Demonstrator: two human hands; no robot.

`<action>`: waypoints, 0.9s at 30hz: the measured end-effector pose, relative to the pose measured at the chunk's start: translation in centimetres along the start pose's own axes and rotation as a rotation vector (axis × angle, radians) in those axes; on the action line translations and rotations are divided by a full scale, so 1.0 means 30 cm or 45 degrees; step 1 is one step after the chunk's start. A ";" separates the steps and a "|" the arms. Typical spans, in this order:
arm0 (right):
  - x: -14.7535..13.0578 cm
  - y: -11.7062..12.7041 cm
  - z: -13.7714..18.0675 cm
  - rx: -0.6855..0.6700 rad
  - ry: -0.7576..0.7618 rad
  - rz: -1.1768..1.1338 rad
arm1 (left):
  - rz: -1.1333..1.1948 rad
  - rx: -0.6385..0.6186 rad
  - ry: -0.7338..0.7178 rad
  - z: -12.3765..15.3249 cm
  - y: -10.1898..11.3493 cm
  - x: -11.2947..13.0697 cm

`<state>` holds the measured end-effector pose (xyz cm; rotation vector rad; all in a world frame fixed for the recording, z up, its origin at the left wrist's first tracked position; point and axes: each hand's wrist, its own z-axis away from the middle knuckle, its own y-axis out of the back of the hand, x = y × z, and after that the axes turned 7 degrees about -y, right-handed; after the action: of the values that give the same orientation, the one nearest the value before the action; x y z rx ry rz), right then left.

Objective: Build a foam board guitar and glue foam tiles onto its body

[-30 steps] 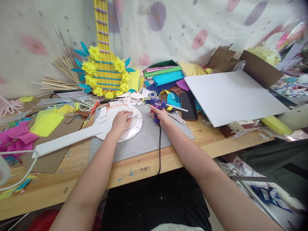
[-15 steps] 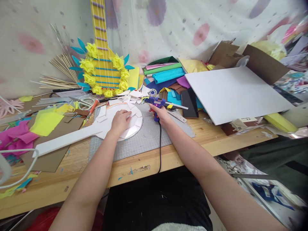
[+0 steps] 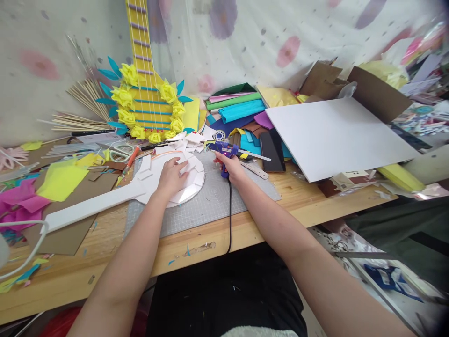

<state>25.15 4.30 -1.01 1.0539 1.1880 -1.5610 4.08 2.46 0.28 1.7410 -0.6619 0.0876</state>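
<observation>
My right hand (image 3: 233, 168) is wrapped round a purple hot glue gun (image 3: 228, 150), whose nozzle points left toward small white scraps. A black cord (image 3: 230, 220) hangs from its handle over the table's front edge. My left hand (image 3: 171, 179), fingers apart, is over a white banjo-shaped foam board piece (image 3: 94, 204) with a round body and long neck. White foam strips (image 3: 199, 178) lie along the rim of that body. Whether the left fingertips touch the surface is hard to tell. Beneath the round body lies a grey cutting mat (image 3: 210, 206).
A yellow paper guitar (image 3: 152, 108) with yellow flowers stands at the back. White scissors (image 3: 121, 152), an orange cutter (image 3: 131, 160) and brown cardboard (image 3: 70, 234) lie left. Right are a steel ruler (image 3: 256, 171), a black phone (image 3: 272, 152) and a large white board (image 3: 340, 140).
My left hand's fingers have spread and shifted slightly on the foam piece. The right hand keeps its hold on the glue gun. The whole view has moved a little.
</observation>
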 end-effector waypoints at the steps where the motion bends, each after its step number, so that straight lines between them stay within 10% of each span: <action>1: -0.001 0.000 -0.002 0.015 -0.007 -0.002 | 0.012 0.025 -0.008 -0.001 0.006 -0.001; 27: 0.003 0.001 -0.014 0.038 -0.033 -0.053 | -0.008 -0.032 0.087 0.004 0.016 -0.013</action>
<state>25.21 4.71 -1.17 1.0311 1.1792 -1.6248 3.49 2.44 0.51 1.7086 -0.6052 0.1334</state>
